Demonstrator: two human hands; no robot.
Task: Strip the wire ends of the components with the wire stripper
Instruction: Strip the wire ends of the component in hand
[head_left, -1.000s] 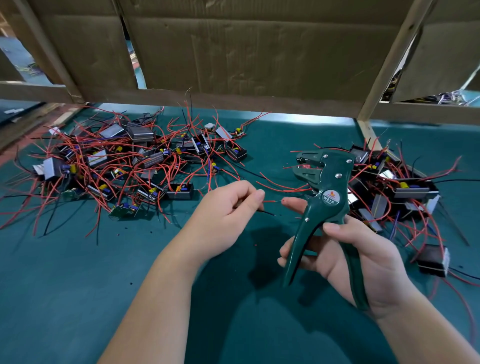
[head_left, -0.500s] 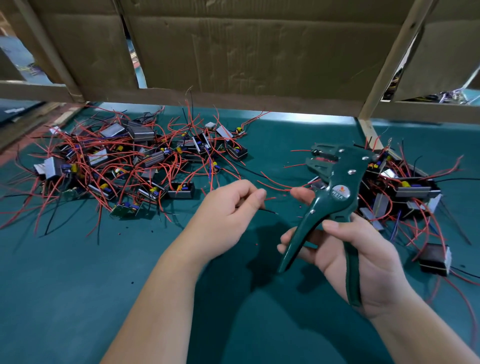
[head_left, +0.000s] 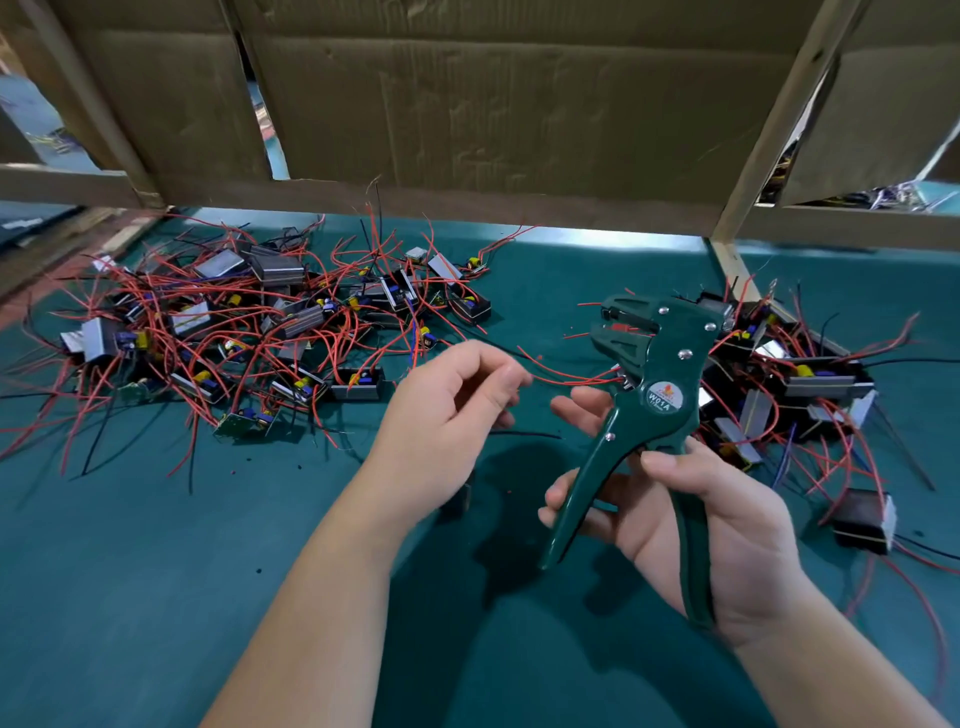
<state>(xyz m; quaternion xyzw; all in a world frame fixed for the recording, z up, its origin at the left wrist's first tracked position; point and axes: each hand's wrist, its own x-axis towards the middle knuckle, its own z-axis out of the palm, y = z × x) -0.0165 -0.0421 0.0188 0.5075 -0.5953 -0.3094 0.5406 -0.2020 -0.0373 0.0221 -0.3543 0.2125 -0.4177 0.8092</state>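
Light is even and fairly bright, coming from overhead; a pale strip of glare lies on the bench (head_left: 597, 238) under the cardboard wall (head_left: 493, 104); the left hand (head_left: 447, 410), right hand (head_left: 711, 525) and wire stripper (head_left: 654, 384) throw soft dark shadows on the green surface below. The wide lens bows the wooden rails (head_left: 62, 182) near the edges; the gaps beyond the cardboard are blurred; the middle is sharp.

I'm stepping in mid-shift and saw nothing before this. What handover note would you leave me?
Left hand pinches a red wire running toward the wire stripper.
Right hand grips the stripper's handles, head upward.
Components lie in a left pile and a right pile on the green mat.
Done: cannot tell which pile is stripped.
Left: strip this red wire, then the rest.
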